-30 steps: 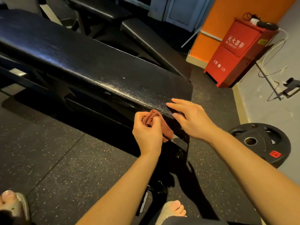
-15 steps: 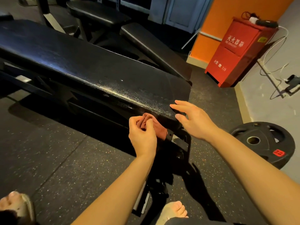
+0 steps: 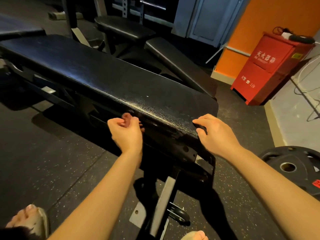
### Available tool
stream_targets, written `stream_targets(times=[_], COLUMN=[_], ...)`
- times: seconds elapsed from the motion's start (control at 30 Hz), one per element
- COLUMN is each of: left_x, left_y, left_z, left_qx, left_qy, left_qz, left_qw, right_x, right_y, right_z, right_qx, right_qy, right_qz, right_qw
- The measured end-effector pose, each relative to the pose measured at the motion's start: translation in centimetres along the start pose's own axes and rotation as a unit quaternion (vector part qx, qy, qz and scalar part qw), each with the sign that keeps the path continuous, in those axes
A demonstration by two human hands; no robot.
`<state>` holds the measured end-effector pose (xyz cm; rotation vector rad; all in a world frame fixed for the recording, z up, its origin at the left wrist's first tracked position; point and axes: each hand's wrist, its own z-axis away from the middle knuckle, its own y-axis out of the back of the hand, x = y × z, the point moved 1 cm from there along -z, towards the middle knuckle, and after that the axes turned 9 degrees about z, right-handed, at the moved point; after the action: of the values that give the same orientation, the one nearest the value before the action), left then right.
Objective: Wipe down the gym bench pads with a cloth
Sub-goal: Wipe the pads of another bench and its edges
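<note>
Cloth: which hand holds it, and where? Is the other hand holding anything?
Left hand grips the reddish cloth, bunched up in its fingers, blurred. Right hand clasps the bench pad at its near corner.

the bench pad (image 3: 121, 87) is black leather-like vinyl, glossy, with a fine pebbled grain. the cloth (image 3: 127, 116) is soft reddish fabric. the frame (image 3: 173, 150) is matt black metal, one bar bare grey. the floor (image 3: 52, 170) is matt speckled rubber.

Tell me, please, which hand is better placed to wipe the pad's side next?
Likely left: the left hand grips the cloth beside the bench pad; the right hand merely holds its end corner, holding no cloth.
</note>
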<state>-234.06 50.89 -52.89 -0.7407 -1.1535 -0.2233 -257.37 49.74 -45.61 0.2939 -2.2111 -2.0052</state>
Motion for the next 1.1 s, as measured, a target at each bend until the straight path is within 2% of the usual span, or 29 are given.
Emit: stream_targets(times=[0.07, 0.17, 0.23, 0.27, 0.3, 0.4, 0.47, 0.53, 0.67, 0.7, 0.8, 0.87, 0.93, 1.03, 1.1], left_x=[-1.0, -2.2, -2.0, -2.0, -2.1, -1.7, -0.9, -0.6, -1.7, -1.4, -0.1, 0.5, -0.5, -2.0, -2.3], left_y=[-0.8, -0.8, -0.6, -0.7, -0.8, -0.5, -0.2, -0.7, -1.0, -1.0, -1.0, -1.6, -1.9, -1.4, -1.2], left_z=[3.5, 9.3, 10.9, 10.1, 8.5, 2.1, 1.5, 4.4, 9.6, 9.0, 5.3, 5.3, 7.3, 11.0, 10.1], left_qx=[-0.059, -0.191, -0.252, -0.250, -0.216, -0.058, -0.042, -0.072, -0.253, -0.248, -0.127, -0.108, -0.152, -0.282, -0.292], left_qy=[0.027, -0.029, -0.034, -0.029, -0.011, 0.030, 0.042, 0.003, -0.070, -0.078, -0.065, -0.035, -0.075, -0.114, -0.117], left_qz=[0.012, -0.040, -0.056, -0.047, -0.026, 0.016, 0.053, 0.048, -0.026, -0.043, -0.002, 0.040, 0.010, -0.076, -0.098], left_qw=[0.998, 0.980, 0.966, 0.967, 0.976, 0.998, 0.997, 0.996, 0.965, 0.965, 0.990, 0.993, 0.985, 0.950, 0.944], right_x=[-0.4, -0.6, -0.5, -0.4, -0.4, -0.2, -0.4, -0.6, -0.5, -0.4, -0.4, -0.4, -0.7, -0.6, -0.3], right_y=[0.0, -0.1, -0.2, -0.2, -0.2, -0.3, -0.4, -0.5, -0.5, -0.4, -0.4, -0.5, -0.6, -0.7, -0.6], right_z=[0.1, 0.2, 0.3, 0.4, 0.5, 0.6, 0.7, 0.6, 0.6, 0.6, 0.7, 0.9, 0.8, 0.7, 0.7], right_qx=[0.009, 0.019, 0.023, 0.021, 0.016, 0.010, 0.014, 0.019, 0.029, 0.029, 0.021, 0.023, 0.029, 0.033, 0.033], right_qy=[-0.008, -0.011, -0.011, -0.008, -0.005, -0.004, -0.007, -0.012, -0.012, -0.011, -0.003, -0.007, -0.012, -0.015, -0.013], right_qz=[0.008, 0.017, 0.019, 0.021, 0.023, 0.023, 0.025, 0.029, 0.034, 0.033, 0.025, 0.022, 0.024, 0.026, 0.019], right_qw=[1.000, 1.000, 1.000, 1.000, 1.000, 1.000, 1.000, 0.999, 0.999, 0.999, 0.999, 0.999, 0.999, 0.999, 0.999])
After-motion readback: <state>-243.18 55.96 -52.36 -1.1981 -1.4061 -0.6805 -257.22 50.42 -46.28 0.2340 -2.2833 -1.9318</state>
